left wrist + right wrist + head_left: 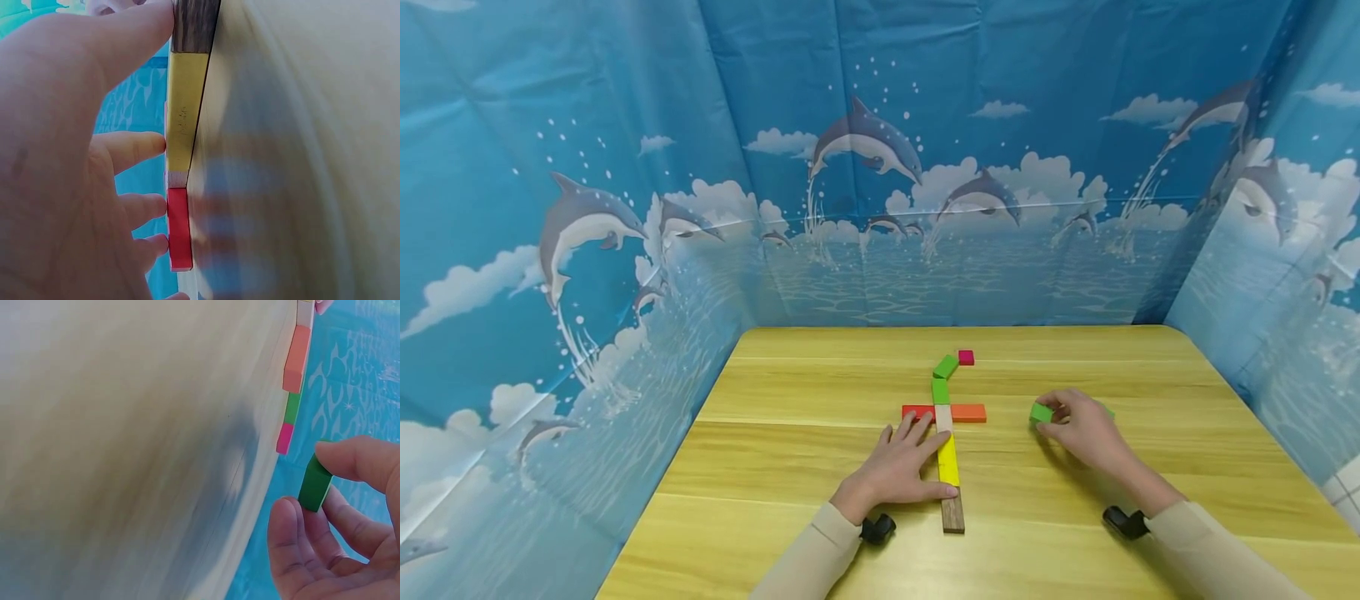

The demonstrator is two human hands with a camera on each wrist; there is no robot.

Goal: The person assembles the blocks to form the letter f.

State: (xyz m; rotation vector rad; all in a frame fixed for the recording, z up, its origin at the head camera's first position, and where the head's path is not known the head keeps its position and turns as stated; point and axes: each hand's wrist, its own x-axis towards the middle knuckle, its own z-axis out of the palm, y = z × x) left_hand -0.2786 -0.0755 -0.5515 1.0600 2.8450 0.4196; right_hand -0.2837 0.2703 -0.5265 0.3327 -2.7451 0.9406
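My left hand (902, 467) lies with fingers spread over a row of flat blocks. Its fingertips touch the red block (179, 231) and the yellow block (947, 463), and the thumb reaches the brown block (952, 517). Between red and orange blocks (969, 413) sits a pale block (943, 418). Farther up the row are two green blocks, one straight (940, 392) and one slanted (946, 367), then a magenta block (966, 357). To the right, my right hand (1086, 429) pinches a small green block (316, 482) between thumb and fingers, seemingly above the tabletop.
Another green piece (1109, 412) peeks out behind the right hand, mostly hidden. The wooden table (790, 375) ends at a blue dolphin-print curtain (865, 275) at the back and sides. A dark wrist camera (877, 529) sits by each sleeve.
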